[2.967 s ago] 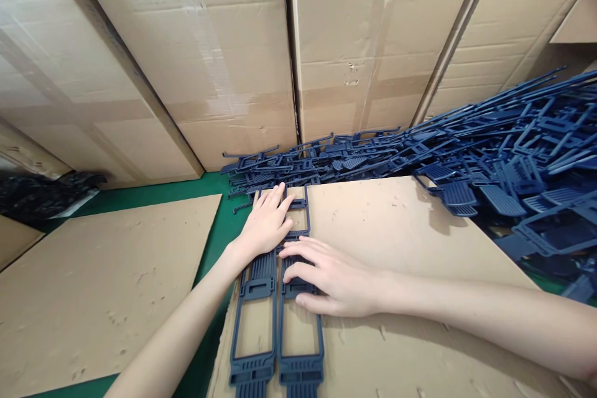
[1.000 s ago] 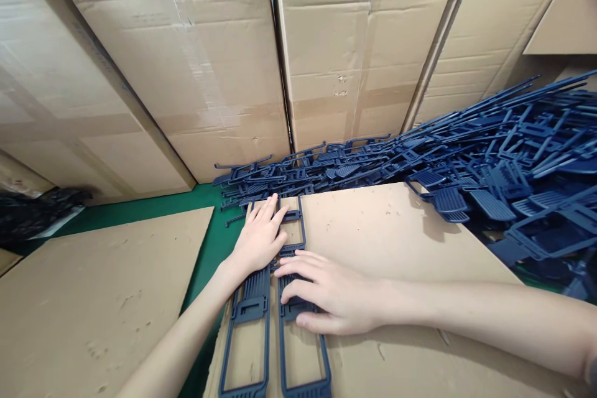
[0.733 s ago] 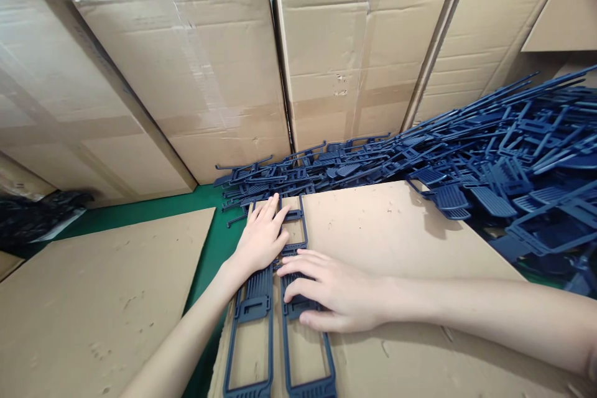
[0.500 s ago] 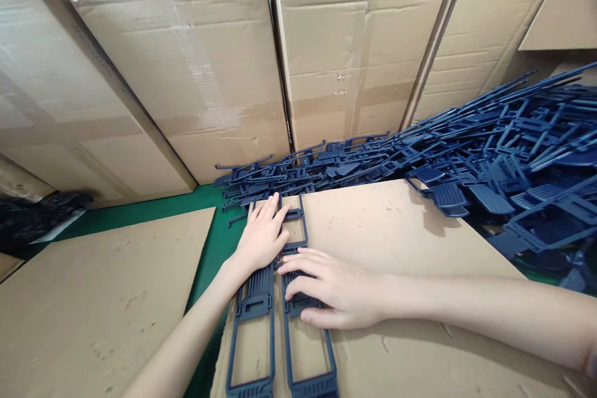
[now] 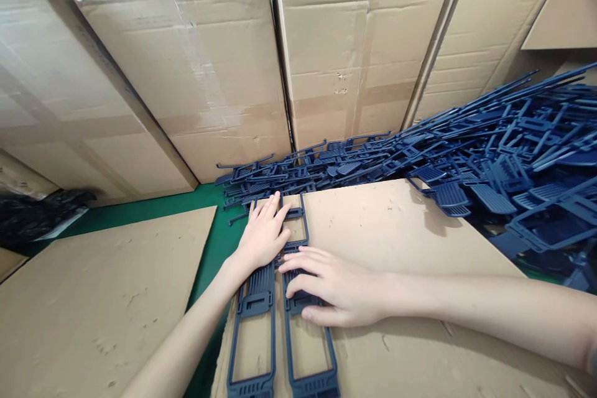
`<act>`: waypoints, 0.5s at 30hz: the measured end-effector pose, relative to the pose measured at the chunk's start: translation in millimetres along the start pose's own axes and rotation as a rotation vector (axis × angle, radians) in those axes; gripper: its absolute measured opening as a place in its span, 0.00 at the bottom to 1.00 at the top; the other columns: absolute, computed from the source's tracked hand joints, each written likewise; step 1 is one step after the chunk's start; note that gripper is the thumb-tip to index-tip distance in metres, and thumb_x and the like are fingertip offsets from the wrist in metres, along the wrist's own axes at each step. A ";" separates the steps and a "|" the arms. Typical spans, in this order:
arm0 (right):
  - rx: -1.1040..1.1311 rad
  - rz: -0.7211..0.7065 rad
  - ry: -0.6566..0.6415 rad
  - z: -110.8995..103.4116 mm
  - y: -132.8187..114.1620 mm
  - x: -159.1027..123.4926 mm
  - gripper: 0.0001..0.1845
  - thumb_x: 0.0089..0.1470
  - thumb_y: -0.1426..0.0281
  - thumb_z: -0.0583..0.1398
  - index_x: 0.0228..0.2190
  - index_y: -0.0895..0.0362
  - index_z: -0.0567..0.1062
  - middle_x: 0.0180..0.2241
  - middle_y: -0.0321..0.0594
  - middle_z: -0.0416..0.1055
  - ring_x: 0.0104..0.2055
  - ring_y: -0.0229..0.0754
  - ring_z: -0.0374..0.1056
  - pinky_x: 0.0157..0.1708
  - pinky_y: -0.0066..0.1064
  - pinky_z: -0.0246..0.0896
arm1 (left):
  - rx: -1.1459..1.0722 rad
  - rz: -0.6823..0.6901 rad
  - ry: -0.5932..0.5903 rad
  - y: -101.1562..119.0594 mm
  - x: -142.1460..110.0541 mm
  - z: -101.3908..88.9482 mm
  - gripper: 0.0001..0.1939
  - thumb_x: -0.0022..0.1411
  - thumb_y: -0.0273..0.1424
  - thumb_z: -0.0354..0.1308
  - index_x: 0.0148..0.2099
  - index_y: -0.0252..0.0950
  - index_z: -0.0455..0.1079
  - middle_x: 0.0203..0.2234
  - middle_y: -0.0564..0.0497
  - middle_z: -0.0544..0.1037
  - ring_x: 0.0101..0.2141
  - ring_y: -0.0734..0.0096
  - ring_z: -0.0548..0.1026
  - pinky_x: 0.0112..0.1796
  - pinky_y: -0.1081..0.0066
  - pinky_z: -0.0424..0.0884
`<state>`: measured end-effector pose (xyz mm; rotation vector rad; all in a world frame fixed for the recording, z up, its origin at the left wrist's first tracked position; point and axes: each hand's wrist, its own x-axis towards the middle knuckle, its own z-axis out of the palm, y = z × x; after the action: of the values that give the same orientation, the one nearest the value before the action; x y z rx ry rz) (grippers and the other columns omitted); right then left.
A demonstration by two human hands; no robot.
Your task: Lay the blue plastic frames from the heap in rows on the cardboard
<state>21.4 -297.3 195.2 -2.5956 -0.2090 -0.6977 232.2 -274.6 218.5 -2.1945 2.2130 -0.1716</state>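
Nearest me, the bottom ends of the left frame (image 5: 260, 283) and the right frame (image 5: 313, 384), both dark blue plastic, run off the picture's lower edge. They lie flat, side by side, on a cardboard board (image 5: 373, 242), a narrow strip of it showing between them. Three seconds ago they almost met there, and their ribbed tails were in view.

My right hand (image 5: 333, 283) comes in from the side, palm down, fingers fanned and loosely bent over the right frame's ribbed part; I can't tell whether the fingertips pinch anything. My left hand (image 5: 263, 233) lies farther up, stretched flat across the left frame, thumb out toward the neighbouring blue bars. Both hands have kept nearly these poses since then.

Off to my left, a second board (image 5: 116, 298) lies on the green surface (image 5: 209, 196), near a black bag (image 5: 41, 211).

Beyond my fingertips, a tangled heap (image 5: 466, 149) of similar blue parts stretches rightward. Behind it stand taped cartons (image 5: 224, 74); faint lettering down one carton side (image 5: 96, 46) is too blurred to read.
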 end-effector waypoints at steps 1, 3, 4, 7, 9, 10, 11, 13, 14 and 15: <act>-0.002 0.001 -0.004 0.1 -0.1 -0.1 0.18 0.61 0.61 0.51 0.44 0.61 0.71 0.55 0.37 0.55 0.62 0.33 0.46 0.67 0.33 0.39 | -0.003 -0.002 -0.002 0.1 -0.1 0.1 0.29 0.64 0.31 0.42 0.67 0.37 0.52 0.67 0.43 0.38 0.66 0.61 0.41 0.64 0.54 0.43; -0.013 0.002 -0.006 0.4 -0.1 -0.4 0.18 0.60 0.61 0.51 0.45 0.60 0.70 0.56 0.37 0.55 0.62 0.33 0.46 0.67 0.33 0.40 | -0.007 -0.006 -0.001 0.5 -0.4 -0.2 0.29 0.64 0.31 0.42 0.67 0.37 0.52 0.67 0.43 0.38 0.66 0.61 0.41 0.64 0.53 0.42; -0.018 0.002 -0.007 0.5 0.0 -0.5 0.18 0.61 0.61 0.51 0.45 0.60 0.70 0.56 0.37 0.54 0.62 0.32 0.46 0.67 0.32 0.40 | -0.007 -0.005 0.000 0.7 -0.5 -0.5 0.29 0.64 0.31 0.42 0.67 0.36 0.52 0.67 0.43 0.38 0.66 0.61 0.41 0.64 0.53 0.43; -0.013 0.005 -0.007 -0.1 0.4 -0.6 0.19 0.61 0.61 0.51 0.45 0.60 0.70 0.56 0.36 0.54 0.63 0.32 0.46 0.67 0.32 0.39 | -0.009 0.000 0.004 1.3 -0.5 -1.7 0.29 0.64 0.31 0.42 0.67 0.36 0.52 0.67 0.42 0.39 0.66 0.61 0.42 0.64 0.53 0.43; -0.002 -0.001 -0.009 -1.0 0.9 -0.6 0.18 0.61 0.61 0.51 0.45 0.60 0.70 0.56 0.36 0.54 0.62 0.31 0.46 0.67 0.31 0.39 | -0.016 -0.001 0.005 1.5 -0.6 -2.2 0.29 0.64 0.31 0.42 0.67 0.36 0.52 0.67 0.42 0.39 0.66 0.61 0.42 0.64 0.53 0.43; 0.001 -0.006 -0.012 -1.4 1.1 -0.6 0.18 0.60 0.61 0.52 0.45 0.60 0.70 0.56 0.36 0.54 0.62 0.31 0.46 0.67 0.31 0.39 | -0.020 -0.003 0.006 1.5 -0.9 -2.3 0.29 0.64 0.30 0.42 0.67 0.36 0.52 0.67 0.42 0.39 0.66 0.61 0.42 0.64 0.53 0.43; 0.003 -0.008 -0.014 -1.7 1.3 -0.6 0.18 0.60 0.61 0.52 0.45 0.60 0.70 0.56 0.36 0.54 0.62 0.31 0.46 0.67 0.30 0.40 | -0.024 -0.006 0.007 1.4 -1.1 -2.2 0.29 0.64 0.30 0.43 0.67 0.36 0.52 0.67 0.42 0.39 0.66 0.61 0.42 0.64 0.53 0.43; 0.004 -0.010 -0.015 -1.7 1.4 -0.7 0.18 0.60 0.61 0.52 0.45 0.60 0.70 0.56 0.36 0.54 0.63 0.32 0.46 0.67 0.31 0.40 | -0.031 -0.012 0.009 1.4 -1.7 -1.5 0.29 0.64 0.30 0.43 0.67 0.37 0.52 0.67 0.43 0.39 0.66 0.61 0.42 0.64 0.53 0.43; 0.003 -0.008 -0.013 -1.5 1.3 -0.8 0.18 0.60 0.61 0.52 0.45 0.60 0.70 0.56 0.36 0.54 0.63 0.32 0.46 0.67 0.31 0.40 | -0.033 -0.014 0.010 1.4 -2.0 -1.0 0.29 0.64 0.30 0.43 0.67 0.37 0.53 0.67 0.43 0.39 0.66 0.61 0.42 0.64 0.53 0.42; 0.002 -0.006 -0.011 -1.2 1.0 -1.0 0.18 0.60 0.61 0.52 0.45 0.60 0.70 0.56 0.36 0.54 0.63 0.32 0.46 0.67 0.31 0.40 | -0.036 -0.017 0.012 1.5 -2.1 -0.5 0.29 0.63 0.30 0.43 0.67 0.38 0.53 0.67 0.43 0.40 0.66 0.61 0.42 0.64 0.53 0.42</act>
<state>20.2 -298.8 195.3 -2.5983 -0.2210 -0.6856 230.8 -272.4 218.8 -2.2367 2.2221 -0.1470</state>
